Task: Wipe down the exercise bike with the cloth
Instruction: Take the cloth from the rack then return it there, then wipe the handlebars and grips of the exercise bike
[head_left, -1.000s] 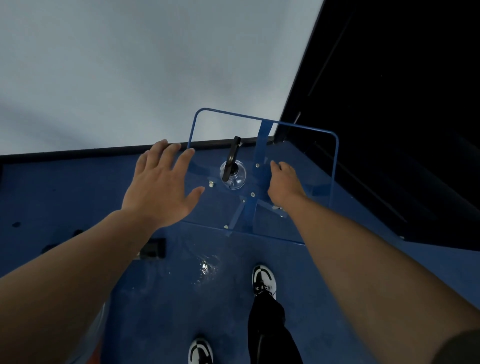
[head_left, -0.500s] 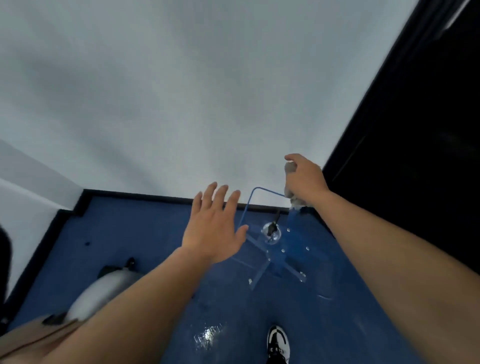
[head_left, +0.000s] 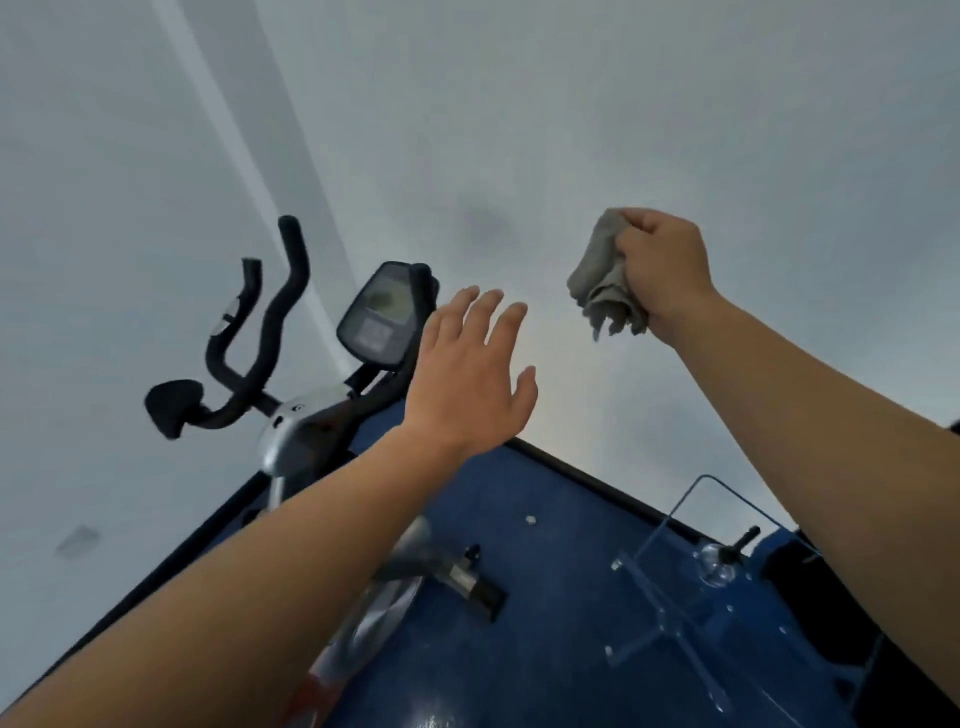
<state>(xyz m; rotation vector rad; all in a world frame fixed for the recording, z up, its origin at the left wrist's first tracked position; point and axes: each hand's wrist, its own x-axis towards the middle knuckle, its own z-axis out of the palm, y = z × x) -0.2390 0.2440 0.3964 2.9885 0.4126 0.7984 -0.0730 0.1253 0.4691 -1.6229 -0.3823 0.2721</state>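
The exercise bike (head_left: 311, 415) is standing at nine o'clock, unwiped, while the right hand (head_left: 662, 270) is bunching the grey cloth (head_left: 602, 280) at one o'clock and the left hand (head_left: 467, 379) is hovering spread, empty, risking a bump against the console (head_left: 379, 312).

Both arms reach forward, left hand (head_left: 470, 371) flat with fingers (head_left: 485, 317) spread, right hand (head_left: 662, 273) fisted, raised higher.

Pale grey walls (head_left: 571, 104) meet blue floor (head_left: 519, 649) along a dark skirting (head_left: 587, 475).
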